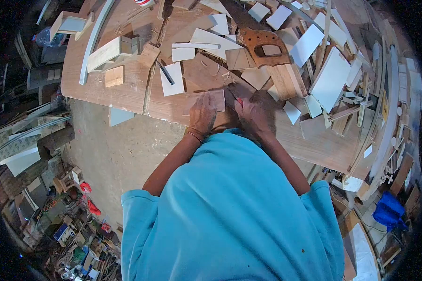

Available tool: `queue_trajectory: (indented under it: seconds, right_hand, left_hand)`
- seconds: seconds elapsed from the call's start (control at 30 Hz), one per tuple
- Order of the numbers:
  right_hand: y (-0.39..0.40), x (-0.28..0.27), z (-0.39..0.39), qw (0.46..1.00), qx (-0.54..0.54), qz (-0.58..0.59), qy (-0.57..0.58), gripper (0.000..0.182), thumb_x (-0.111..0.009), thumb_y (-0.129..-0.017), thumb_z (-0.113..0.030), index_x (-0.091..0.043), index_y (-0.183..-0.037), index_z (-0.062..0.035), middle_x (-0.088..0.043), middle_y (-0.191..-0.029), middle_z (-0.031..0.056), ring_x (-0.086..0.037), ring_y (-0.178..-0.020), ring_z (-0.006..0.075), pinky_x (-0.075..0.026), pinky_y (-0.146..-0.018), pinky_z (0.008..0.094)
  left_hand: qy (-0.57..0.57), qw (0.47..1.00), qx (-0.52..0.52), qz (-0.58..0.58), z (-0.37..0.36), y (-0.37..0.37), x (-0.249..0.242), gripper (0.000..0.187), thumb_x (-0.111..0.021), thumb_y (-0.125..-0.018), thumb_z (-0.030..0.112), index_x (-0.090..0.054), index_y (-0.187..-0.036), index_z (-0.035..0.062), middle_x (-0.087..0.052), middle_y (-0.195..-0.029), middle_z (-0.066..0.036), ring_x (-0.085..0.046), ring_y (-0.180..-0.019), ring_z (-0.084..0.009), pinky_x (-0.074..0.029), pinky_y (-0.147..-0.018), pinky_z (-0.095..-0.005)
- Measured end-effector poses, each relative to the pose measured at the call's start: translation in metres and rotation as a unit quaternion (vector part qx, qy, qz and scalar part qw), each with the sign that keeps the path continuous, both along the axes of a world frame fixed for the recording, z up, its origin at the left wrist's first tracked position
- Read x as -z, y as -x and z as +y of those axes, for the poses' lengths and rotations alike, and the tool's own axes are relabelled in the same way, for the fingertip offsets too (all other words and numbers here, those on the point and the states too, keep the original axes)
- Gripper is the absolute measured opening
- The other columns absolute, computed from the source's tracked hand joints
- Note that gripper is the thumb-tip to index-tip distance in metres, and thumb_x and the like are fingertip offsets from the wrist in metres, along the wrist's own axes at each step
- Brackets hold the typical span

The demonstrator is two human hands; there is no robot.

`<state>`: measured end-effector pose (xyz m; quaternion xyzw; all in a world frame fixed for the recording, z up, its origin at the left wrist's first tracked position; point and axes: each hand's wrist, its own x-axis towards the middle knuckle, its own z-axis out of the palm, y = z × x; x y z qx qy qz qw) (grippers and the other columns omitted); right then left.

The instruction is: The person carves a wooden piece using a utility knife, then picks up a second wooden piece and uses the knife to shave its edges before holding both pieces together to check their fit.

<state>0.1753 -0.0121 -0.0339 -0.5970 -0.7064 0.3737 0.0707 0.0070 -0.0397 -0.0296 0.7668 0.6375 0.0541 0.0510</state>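
Note:
At the near edge of the table, my left hand grips a small, thin rectangular wooden piece, fingers pressed over its left part. A red bracelet circles that wrist. Just to the right, my right hand is closed around a slim tool with some red on it and a dark narrow end toward the wooden piece. Its exact kind is hard to make out. Beyond my left hand, a dark pen-like stick lies on a white-faced rectangle.
A handsaw with a wooden handle lies beyond my right hand. White-faced offcuts and strips crowd the right side. A small wooden box frame and a wood block stand left. The wooden tabletop ends near my body.

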Motion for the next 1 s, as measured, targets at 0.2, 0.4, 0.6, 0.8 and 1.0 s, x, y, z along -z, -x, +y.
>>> queue_trajectory:
  seconds: [0.2,0.4,0.6,0.8,1.0]
  right_hand:
    - [0.006,-0.012,-0.008,0.998,-0.031,-0.054,0.007,0.033,-0.039,-0.082,-0.032,-0.048,-0.077,-0.0006,-0.056,-0.062,0.0241,-0.058,-0.061,0.0376,-0.046,-0.053,0.0472]
    - [0.018,-0.003,-0.008,0.998,0.000,-0.057,-0.014,0.028,-0.043,-0.080,-0.028,-0.048,-0.076,-0.0013,-0.056,-0.060,0.0214,-0.059,-0.059,0.0339,-0.046,-0.051,0.0446]
    - [0.023,0.002,-0.006,0.997,-0.009,-0.054,-0.059,0.022,-0.042,-0.081,-0.022,-0.050,-0.076,-0.0017,-0.058,-0.064,0.0189,-0.059,-0.059,0.0318,-0.047,-0.051,0.0420]
    - [0.021,-0.015,0.001,1.000,0.009,-0.023,0.007,0.031,-0.040,-0.083,-0.026,-0.051,-0.080,0.0033,-0.057,-0.070,0.0226,-0.058,-0.069,0.0367,-0.046,-0.060,0.0445]
    - [0.014,0.010,0.014,0.986,0.014,0.095,0.136,0.039,-0.039,-0.083,-0.030,-0.055,-0.082,0.0052,-0.056,-0.082,0.0260,-0.055,-0.080,0.0387,-0.042,-0.070,0.0462]
  left_hand:
    - [0.033,0.999,-0.008,-0.018,0.002,0.000,0.001,0.031,-0.049,-0.069,0.008,-0.050,-0.098,-0.0036,-0.052,-0.093,-0.016,-0.053,-0.087,-0.0270,-0.047,-0.066,-0.0308]
    - [0.006,0.996,-0.047,-0.072,0.001,-0.003,0.004,0.020,-0.051,-0.067,0.010,-0.053,-0.085,-0.0004,-0.052,-0.085,-0.013,-0.053,-0.079,-0.0256,-0.046,-0.063,-0.0346]
    - [0.047,0.998,-0.037,-0.012,0.004,-0.011,-0.013,0.028,-0.049,-0.066,0.002,-0.051,-0.094,0.0017,-0.053,-0.091,-0.013,-0.056,-0.075,-0.0281,-0.046,-0.062,-0.0360]
    - [0.098,0.994,-0.045,-0.003,0.009,-0.011,-0.017,0.011,-0.049,-0.069,0.005,-0.051,-0.080,0.0023,-0.053,-0.082,-0.015,-0.055,-0.069,-0.0304,-0.045,-0.058,-0.0391]
    - [0.076,0.995,0.006,-0.058,0.026,-0.002,-0.029,0.015,-0.047,-0.071,0.006,-0.058,-0.080,0.0065,-0.055,-0.070,-0.015,-0.055,-0.068,-0.0296,-0.044,-0.057,-0.0391]
